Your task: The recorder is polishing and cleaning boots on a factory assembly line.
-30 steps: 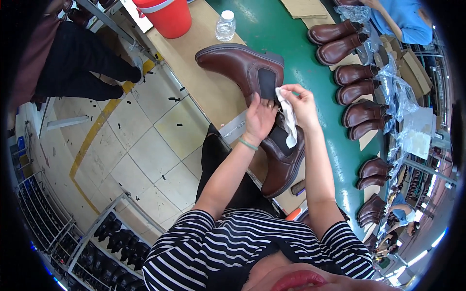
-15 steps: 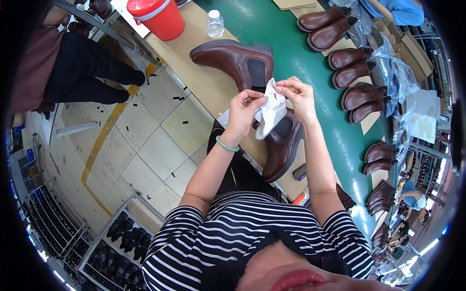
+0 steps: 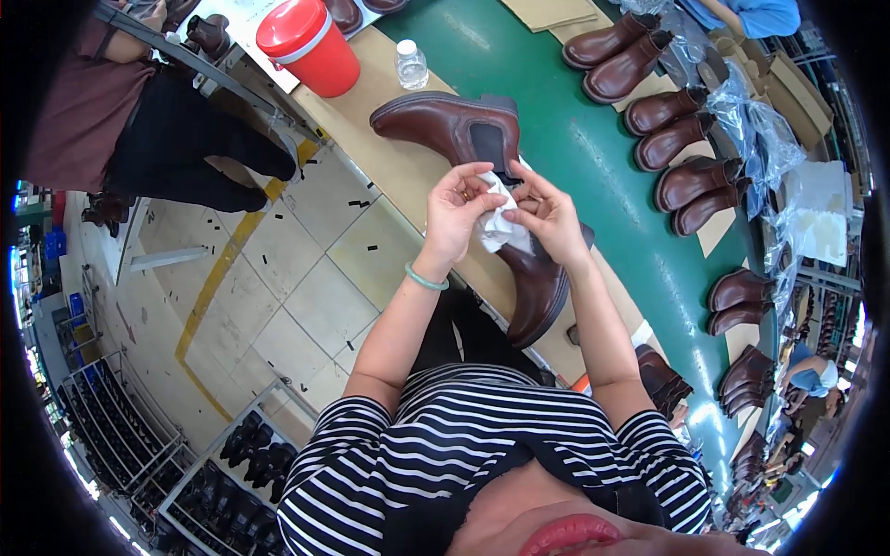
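Note:
Over the bench, a crumpled white cloth [image 3: 496,225] is pinched between my left hand [image 3: 454,218] and my right hand [image 3: 553,225], fingers of both closed on it. Just beyond my hands a brown leather ankle boot [image 3: 431,125] with a dark elastic side panel lies on its side, toe to the left. A matching boot [image 3: 538,301] lies nearer me, toe toward my body, its upper part partly hidden by the cloth and my right hand.
A red lidded bucket [image 3: 311,46] and a clear bottle [image 3: 411,67] stand at the far left of the green bench [image 3: 556,120]. Pairs of brown boots [image 3: 695,195] line its right side beside plastic wrap [image 3: 774,139]. Another person [image 3: 176,139] stands at left; a shoe rack [image 3: 222,473] is at lower left.
My hands have come closer together and bunched up the cloth, which hung more stretched out before. The view has shifted slightly; both boots lie as before.

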`<act>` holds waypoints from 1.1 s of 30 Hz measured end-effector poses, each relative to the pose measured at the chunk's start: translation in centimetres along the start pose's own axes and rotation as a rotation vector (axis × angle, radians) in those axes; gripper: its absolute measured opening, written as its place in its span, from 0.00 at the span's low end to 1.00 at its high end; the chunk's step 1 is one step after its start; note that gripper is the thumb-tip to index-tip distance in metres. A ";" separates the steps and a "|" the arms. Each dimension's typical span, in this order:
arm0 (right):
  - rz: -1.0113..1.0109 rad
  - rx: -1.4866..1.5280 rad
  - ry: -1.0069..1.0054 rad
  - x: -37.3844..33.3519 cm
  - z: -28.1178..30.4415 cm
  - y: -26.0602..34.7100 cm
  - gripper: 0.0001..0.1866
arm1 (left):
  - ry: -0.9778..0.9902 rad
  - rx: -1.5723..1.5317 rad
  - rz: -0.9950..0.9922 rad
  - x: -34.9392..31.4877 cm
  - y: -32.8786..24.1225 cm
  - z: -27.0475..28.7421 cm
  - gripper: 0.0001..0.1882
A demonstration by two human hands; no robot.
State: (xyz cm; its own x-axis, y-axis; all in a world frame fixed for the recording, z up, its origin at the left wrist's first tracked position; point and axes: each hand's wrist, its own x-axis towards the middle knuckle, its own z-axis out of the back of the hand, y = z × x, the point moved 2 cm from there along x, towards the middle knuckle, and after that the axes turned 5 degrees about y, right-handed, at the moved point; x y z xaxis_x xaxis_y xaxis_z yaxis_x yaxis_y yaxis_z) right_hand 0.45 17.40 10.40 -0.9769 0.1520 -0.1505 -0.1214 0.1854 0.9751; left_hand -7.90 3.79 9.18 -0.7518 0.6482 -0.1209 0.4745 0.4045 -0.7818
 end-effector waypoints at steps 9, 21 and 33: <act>0.166 -0.680 -0.149 -0.4 -0.1 1.5 0.09 | -0.075 1.324 -0.493 -1.0 -3.7 -1.7 0.06; -0.032 0.532 -0.325 2.3 -1.3 -2.2 0.09 | 0.133 0.954 -0.557 -2.4 0.6 -2.1 0.05; -0.078 0.388 -0.144 10.5 3.0 0.8 0.05 | -0.423 1.355 -0.064 22.6 -6.1 15.5 0.42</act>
State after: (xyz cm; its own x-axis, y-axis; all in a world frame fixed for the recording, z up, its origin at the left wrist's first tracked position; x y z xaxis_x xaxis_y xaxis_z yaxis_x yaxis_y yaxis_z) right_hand -9.32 22.03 9.08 -0.9294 0.2522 -0.2695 -0.0918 0.5492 0.8306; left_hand -34.91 6.01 1.75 -0.9476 0.3163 -0.0454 -0.1826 -0.6526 -0.7354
